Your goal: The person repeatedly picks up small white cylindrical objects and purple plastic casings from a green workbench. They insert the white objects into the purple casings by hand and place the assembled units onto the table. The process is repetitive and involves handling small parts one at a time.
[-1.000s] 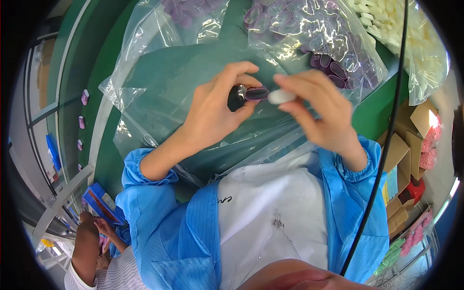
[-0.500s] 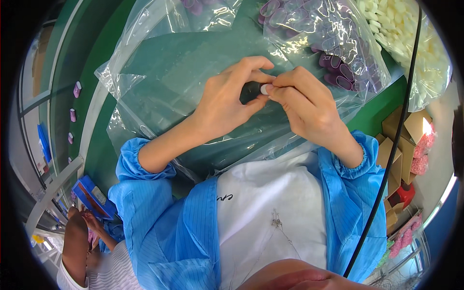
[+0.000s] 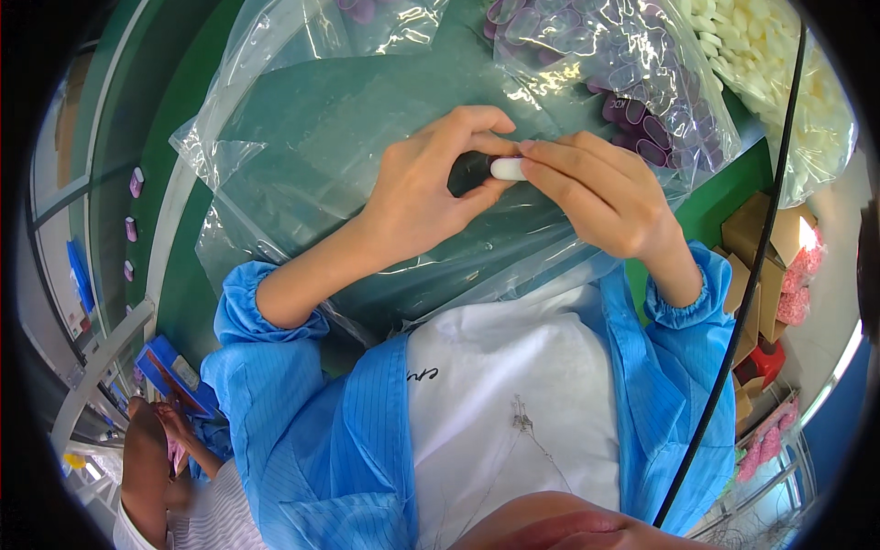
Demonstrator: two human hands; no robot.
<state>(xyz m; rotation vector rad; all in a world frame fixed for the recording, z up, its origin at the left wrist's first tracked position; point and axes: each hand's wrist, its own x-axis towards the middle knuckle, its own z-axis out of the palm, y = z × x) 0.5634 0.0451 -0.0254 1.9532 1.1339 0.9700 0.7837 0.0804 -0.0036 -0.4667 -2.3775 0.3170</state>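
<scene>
A small white oval piece (image 3: 507,169) sits between my two hands above the plastic-covered table. My left hand (image 3: 431,179) pinches its left end between thumb and fingers. A dark patch shows in the ring of those fingers; whether it is a part or shadow I cannot tell. The closed fingertips of my right hand (image 3: 605,188) rest on the piece's right end, with the thumb mostly hidden. Beyond my right hand lies a clear bag (image 3: 632,64) of purple oval ring-shaped parts. To its right, another clear bag (image 3: 779,82) holds many whitish oval pieces.
Clear plastic sheeting (image 3: 348,110) covers the green table. A black cable (image 3: 733,339) crosses the right side. Cardboard boxes (image 3: 761,238) and pink bundles (image 3: 799,280) stand at the right. Several small purple pieces (image 3: 137,182) line the far left; a co-worker's arm (image 3: 147,449) is below them.
My right hand has shifted slightly right, its fingers straighter, and more of the white piece shows. My left hand has stayed nearly in place.
</scene>
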